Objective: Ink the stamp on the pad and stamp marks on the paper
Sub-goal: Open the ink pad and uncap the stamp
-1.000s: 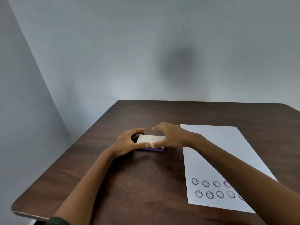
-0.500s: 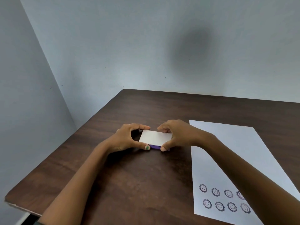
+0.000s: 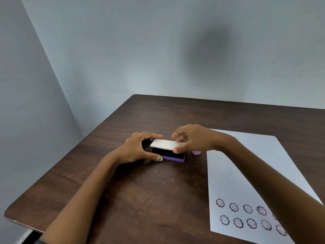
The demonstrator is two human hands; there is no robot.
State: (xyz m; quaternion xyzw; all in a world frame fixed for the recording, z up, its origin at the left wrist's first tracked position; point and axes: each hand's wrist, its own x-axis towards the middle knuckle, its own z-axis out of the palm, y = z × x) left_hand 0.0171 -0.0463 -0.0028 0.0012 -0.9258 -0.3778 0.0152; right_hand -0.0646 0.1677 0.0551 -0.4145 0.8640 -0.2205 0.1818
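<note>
Lifting is evident at the ink pad [image 3: 173,156]: your right hand [image 3: 195,140] pinches the white lid [image 3: 168,144] by its right end, thumb below and fingers above, raised and tilted over the dark pad surface. Your left hand [image 3: 139,148] clamps the purple base at its left end, thumb on the near edge. The pad's long axis runs left to right on the table [image 3: 140,191]. A lilac stamp [image 3: 196,152] stands just right of it, mostly hidden by your right hand. The paper [image 3: 246,173], lying further right, carries two rows of flower-face marks [image 3: 233,207].
</note>
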